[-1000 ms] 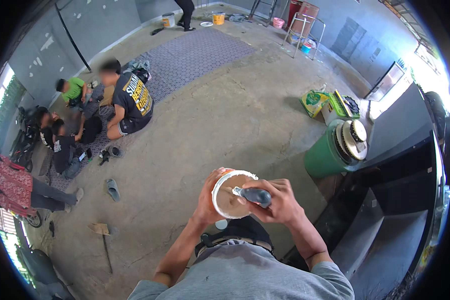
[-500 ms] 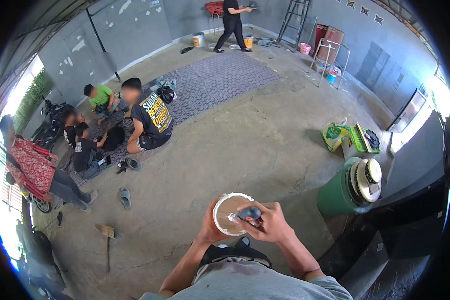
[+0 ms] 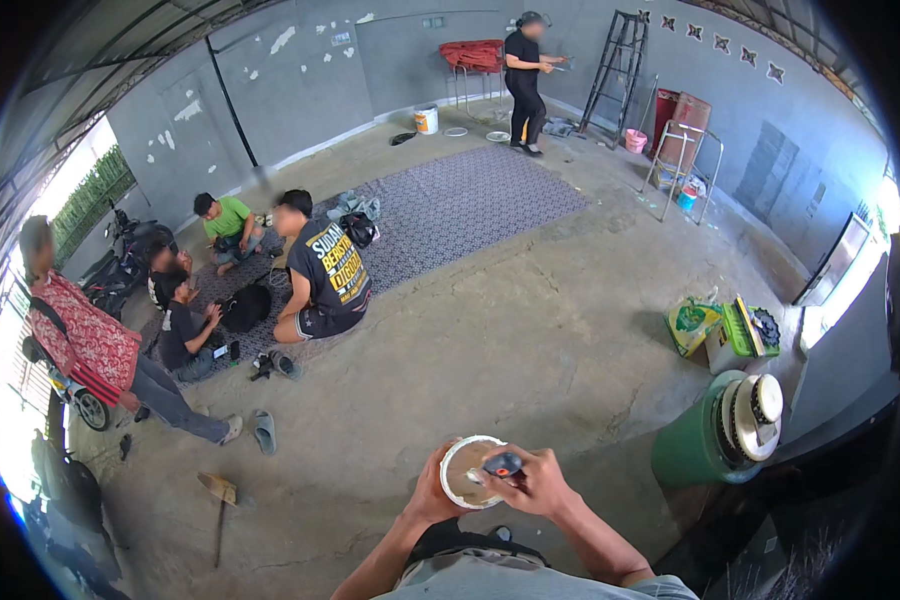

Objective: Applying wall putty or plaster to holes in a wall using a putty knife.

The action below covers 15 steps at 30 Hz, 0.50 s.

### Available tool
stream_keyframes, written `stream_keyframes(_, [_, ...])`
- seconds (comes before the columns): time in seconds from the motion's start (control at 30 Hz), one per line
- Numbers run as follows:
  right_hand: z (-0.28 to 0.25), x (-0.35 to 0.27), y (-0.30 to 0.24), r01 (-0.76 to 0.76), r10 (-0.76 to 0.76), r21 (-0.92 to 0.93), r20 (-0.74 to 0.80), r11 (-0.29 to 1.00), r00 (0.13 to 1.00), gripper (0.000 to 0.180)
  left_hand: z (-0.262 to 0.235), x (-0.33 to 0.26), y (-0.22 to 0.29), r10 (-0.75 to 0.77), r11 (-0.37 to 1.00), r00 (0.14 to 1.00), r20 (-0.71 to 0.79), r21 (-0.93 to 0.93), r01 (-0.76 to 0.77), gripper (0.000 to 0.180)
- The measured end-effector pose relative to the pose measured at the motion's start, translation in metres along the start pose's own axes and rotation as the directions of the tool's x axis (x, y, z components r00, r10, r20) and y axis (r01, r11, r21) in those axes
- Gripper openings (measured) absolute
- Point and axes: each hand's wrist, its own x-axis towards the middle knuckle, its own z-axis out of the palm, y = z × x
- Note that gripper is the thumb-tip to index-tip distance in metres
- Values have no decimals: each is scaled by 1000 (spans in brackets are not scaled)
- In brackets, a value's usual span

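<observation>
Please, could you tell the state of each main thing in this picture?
Left hand: curled around tub.
Right hand: closed on tool.
Tub: open, brown contents showing.
Tool: dark-handled, held over tub's mouth.
Rug: spread flat.
Ladder: standing.
Green barrel: standing, round things stacked on top.

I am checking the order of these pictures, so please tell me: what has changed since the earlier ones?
The person in black moved rightward beyond the patterned mat; the view tilted upward. Neither hand took or released anything: the left hand still holds the tub, and the right hand still grips the dark-handled tool.
</observation>
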Motion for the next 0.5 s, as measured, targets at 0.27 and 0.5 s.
stream_keyframes(0.27, [31,73,7,-31,43,-233,46,972,998,26,-35,51,-61,-66,997,995,70,-25,68,112])
stream_keyframes(0.5, [55,156,27,-9,17,-219,35,976,999,34,-84,96,-104,-241,924,958,158,-265,277,109])
